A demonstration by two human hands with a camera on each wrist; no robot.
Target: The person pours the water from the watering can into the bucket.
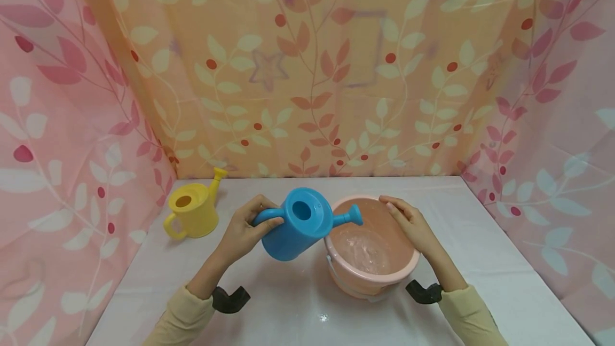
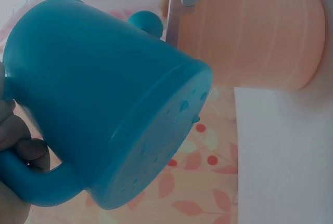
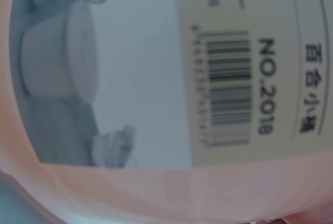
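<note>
My left hand (image 1: 247,228) grips the handle of a blue watering can (image 1: 295,228), fingers curled round it. The can hangs above the table, tilted, and its spout's round head reaches over the rim of a pink bucket (image 1: 353,282). Water drops cling to the can's underside in the left wrist view. Clear water (image 1: 367,252) lies in the bottom of the bucket. On the bucket's far right rim, my right hand (image 1: 410,223) holds the edge, thumb toward the inside. A printed label (image 3: 229,78) with a barcode on the bucket fills much of the right wrist view.
A yellow watering can (image 1: 194,212) stands at the table's back left, spout pointing back and right. The white table (image 1: 298,314) has a small wet spot at the front. Patterned cloth (image 1: 312,68) closes off the back and both sides.
</note>
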